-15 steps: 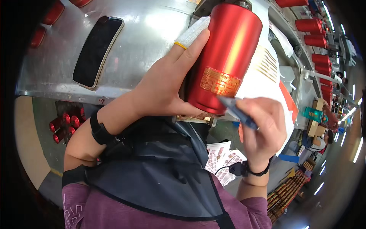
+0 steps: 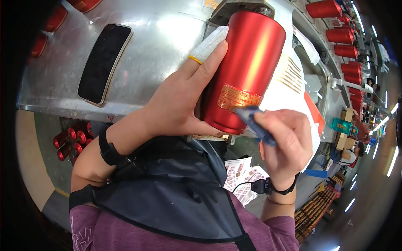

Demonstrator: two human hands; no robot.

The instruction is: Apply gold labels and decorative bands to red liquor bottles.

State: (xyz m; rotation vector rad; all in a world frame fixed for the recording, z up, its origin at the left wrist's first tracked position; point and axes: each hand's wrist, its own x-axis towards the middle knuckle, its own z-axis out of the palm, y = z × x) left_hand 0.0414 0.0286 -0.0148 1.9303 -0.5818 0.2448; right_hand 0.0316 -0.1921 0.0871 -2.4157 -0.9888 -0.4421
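Note:
A glossy red cylindrical bottle (image 2: 255, 54) lies tilted on a metal fixture (image 2: 222, 14), its far end by a threaded metal part. Near its close end runs a gold patterned label (image 2: 236, 99). My left hand (image 2: 178, 94) is wrapped round the bottle's left side, thumb at the close end. A white finger cover with a yellow rim (image 2: 209, 44) sits on one of its fingers. In my right hand (image 2: 291, 136) a blue-grey flat scraper-like tool (image 2: 259, 127) is pinched, blurred by motion. Its pointed tip rests at the label's lower edge.
A black phone (image 2: 104, 62) lies on the metal table (image 2: 146, 42). White sheets with gold strips (image 2: 291, 75) lie right of the bottle. Several red bottles stand at the far left, on a line at the right (image 2: 340, 36), and below the table (image 2: 63, 151). Printed sheets (image 2: 238, 171) hang lower down.
The tool's tip has moved a little left along the label's lower edge. My left hand keeps its grip on the bottle. The whole view has shifted slightly.

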